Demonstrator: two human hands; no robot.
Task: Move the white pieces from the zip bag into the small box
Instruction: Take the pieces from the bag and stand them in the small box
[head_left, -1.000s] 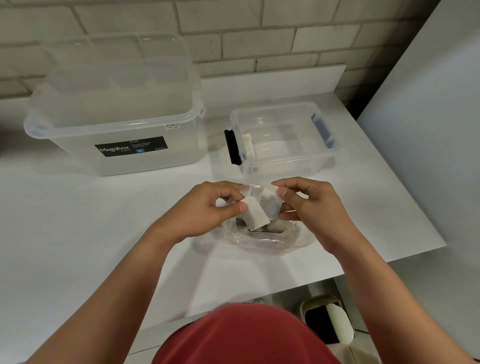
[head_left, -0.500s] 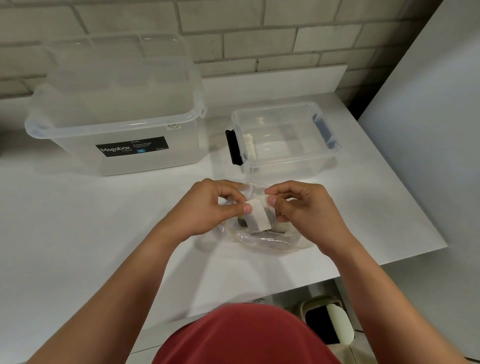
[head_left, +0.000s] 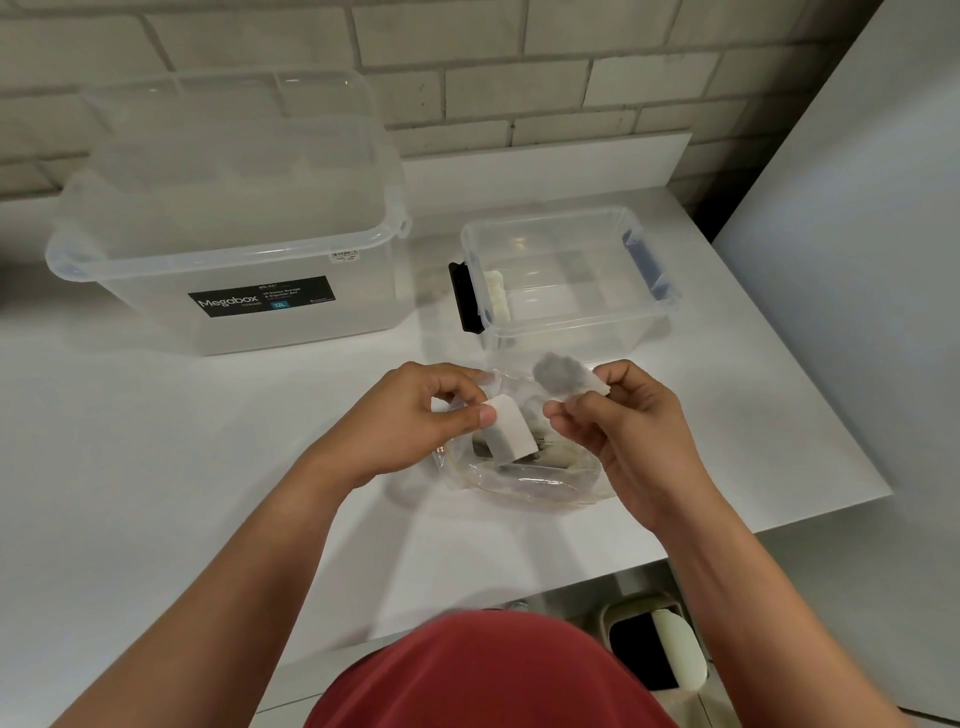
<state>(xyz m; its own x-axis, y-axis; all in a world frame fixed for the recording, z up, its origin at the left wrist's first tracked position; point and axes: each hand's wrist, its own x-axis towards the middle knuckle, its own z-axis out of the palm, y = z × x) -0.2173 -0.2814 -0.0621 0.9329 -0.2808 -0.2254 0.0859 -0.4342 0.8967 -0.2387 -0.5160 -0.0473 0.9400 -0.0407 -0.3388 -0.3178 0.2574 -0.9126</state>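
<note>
A clear zip bag (head_left: 524, 475) lies open on the white table, with more pale pieces inside it. My left hand (head_left: 410, 415) pinches a white block (head_left: 509, 435) between thumb and fingers just above the bag's mouth. My right hand (head_left: 634, 431) pinches a second white piece (head_left: 569, 375), blurred and greyish, a little higher and to the right. Just beyond both hands stands the small clear box (head_left: 644, 312), lidless, with a black latch on its left end. One white piece (head_left: 496, 297) lies inside against its left wall.
A large clear Megabox container (head_left: 228, 260) stands at the back left beside the small box. A brick wall runs behind the table. The table ends at the right near a white panel (head_left: 857, 260), and a bin (head_left: 654, 649) sits below the front edge.
My right hand has come away from the block in my left hand, moving up and right with a second white piece. My left hand still holds its block over the bag.
</note>
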